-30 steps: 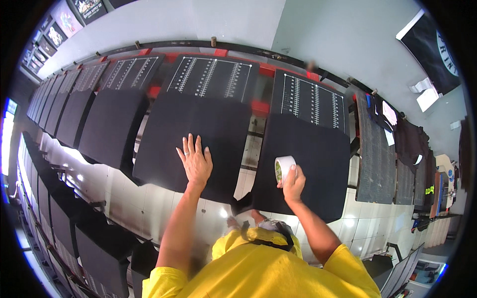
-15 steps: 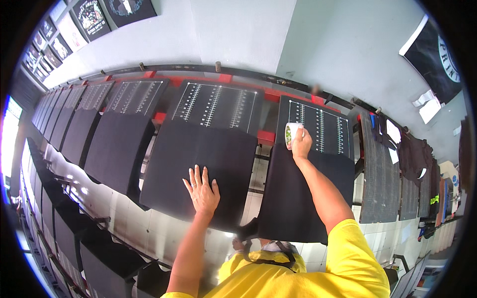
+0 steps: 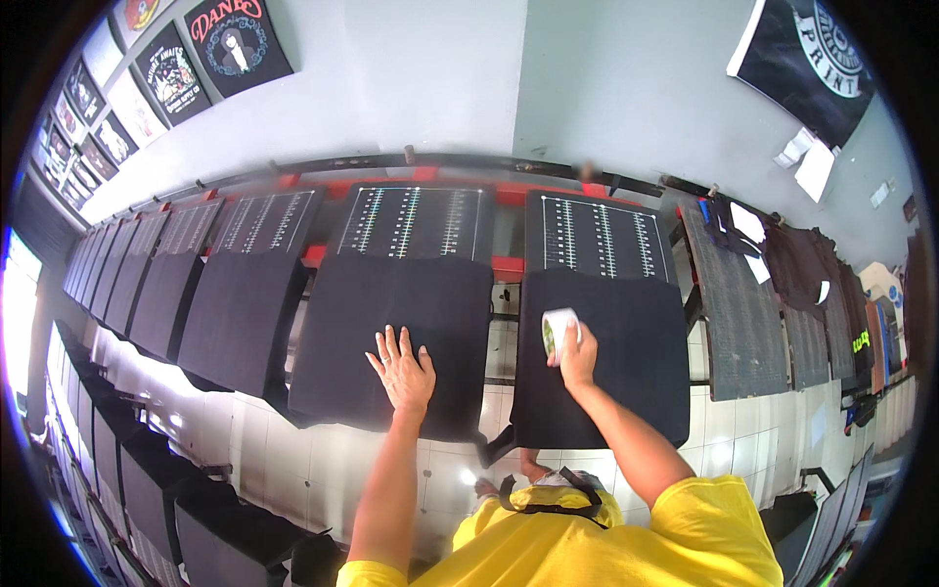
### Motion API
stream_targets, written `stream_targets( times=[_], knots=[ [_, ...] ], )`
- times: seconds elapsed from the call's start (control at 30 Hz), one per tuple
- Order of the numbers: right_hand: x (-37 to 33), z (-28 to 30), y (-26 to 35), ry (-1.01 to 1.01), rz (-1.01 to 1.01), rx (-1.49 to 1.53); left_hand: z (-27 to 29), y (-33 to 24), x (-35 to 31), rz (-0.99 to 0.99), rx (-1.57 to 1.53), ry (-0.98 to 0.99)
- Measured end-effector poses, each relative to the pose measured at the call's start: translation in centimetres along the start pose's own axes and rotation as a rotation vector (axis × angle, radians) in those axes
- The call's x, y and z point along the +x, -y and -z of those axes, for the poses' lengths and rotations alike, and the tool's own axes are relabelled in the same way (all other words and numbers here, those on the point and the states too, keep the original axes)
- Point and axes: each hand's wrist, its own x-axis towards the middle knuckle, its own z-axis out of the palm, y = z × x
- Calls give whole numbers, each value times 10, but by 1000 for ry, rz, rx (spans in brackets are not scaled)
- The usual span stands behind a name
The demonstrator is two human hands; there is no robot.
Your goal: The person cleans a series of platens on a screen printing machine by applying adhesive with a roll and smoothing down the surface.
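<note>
My left hand (image 3: 405,377) lies flat with fingers spread on black cloth (image 3: 333,323) that covers the near part of a printing board (image 3: 406,220). A ring shows on one finger. My right hand (image 3: 579,360) is closed round a white roll of tape (image 3: 560,323), its hollow core with greenish marks facing left. The roll is held over the black cloth (image 3: 626,323) on the neighbouring board (image 3: 606,235); whether it touches the cloth I cannot tell. White ruler-like marks show on both boards' uncovered far ends.
More cloth-covered boards (image 3: 235,313) run off to the left along a red frame (image 3: 507,269). Bare grey boards (image 3: 736,303) stand at right, with dark garments (image 3: 807,264) beyond. Another row of covered boards (image 3: 210,533) lies lower left. The floor is tiled (image 3: 381,470).
My right hand has drawn the roll of tape back toward me, from the marked far end onto the cloth. My left hand remains flat on its cloth. The view has shifted somewhat.
</note>
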Motion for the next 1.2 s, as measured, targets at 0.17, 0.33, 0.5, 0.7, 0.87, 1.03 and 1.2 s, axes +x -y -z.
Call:
stream_targets(
  times=[0.17,0.33,0.5,0.7,0.87,1.03,1.2],
  knots=[
    [-106,29,6,113,-40,-55,1,13,-3,14,-3,-17],
    [-148,49,-11,99,77,-190,-1,6,-1,-13,-3,-17],
    [-118,24,7,110,97,-145,3,6,-2,-13,-2,-14],
    [-38,-11,9,73,139,-133,5,4,-1,-21,2,-8],
    [39,-40,6,33,143,-104,8,2,0,-18,7,4],
    [107,-71,13,-36,56,-43,7,1,2,-19,29,17],
    [146,-83,10,-41,81,-16,7,0,1,-26,15,3]
  ],
)
